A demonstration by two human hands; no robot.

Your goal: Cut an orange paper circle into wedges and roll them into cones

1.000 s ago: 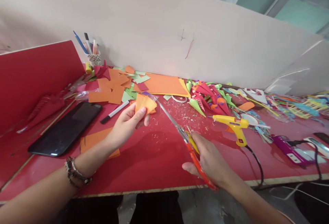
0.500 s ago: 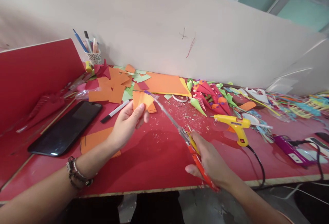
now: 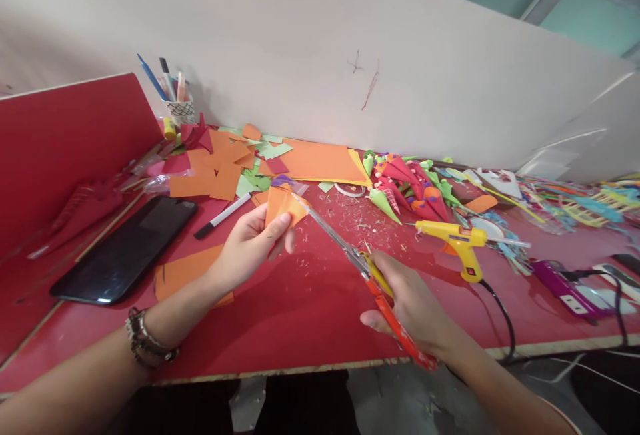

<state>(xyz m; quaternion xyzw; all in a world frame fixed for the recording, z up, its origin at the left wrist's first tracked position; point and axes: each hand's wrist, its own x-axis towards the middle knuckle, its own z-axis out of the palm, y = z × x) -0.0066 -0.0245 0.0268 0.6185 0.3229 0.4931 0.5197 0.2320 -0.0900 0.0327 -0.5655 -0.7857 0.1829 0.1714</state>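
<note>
Head view: orange paper (image 3: 277,200) is pinched in the left hand (image 3: 257,240) over the bench's (image 3: 300,328) middle; scissors (image 3: 357,258) are gripped in the right hand (image 3: 414,305) nearer the front edge. The back edge is crowded by scraps (image 3: 226,180) and cones (image 3: 399,170); the hands are flanked by a phone (image 3: 125,248) and glue gun (image 3: 453,232).

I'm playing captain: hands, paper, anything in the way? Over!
Left hand pinching orange paper. Right hand gripping scissors, pointed at the paper. Glue gun off right, out of the way.

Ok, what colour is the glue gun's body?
Yellow; the head view shows the glue gun's body best.
</note>
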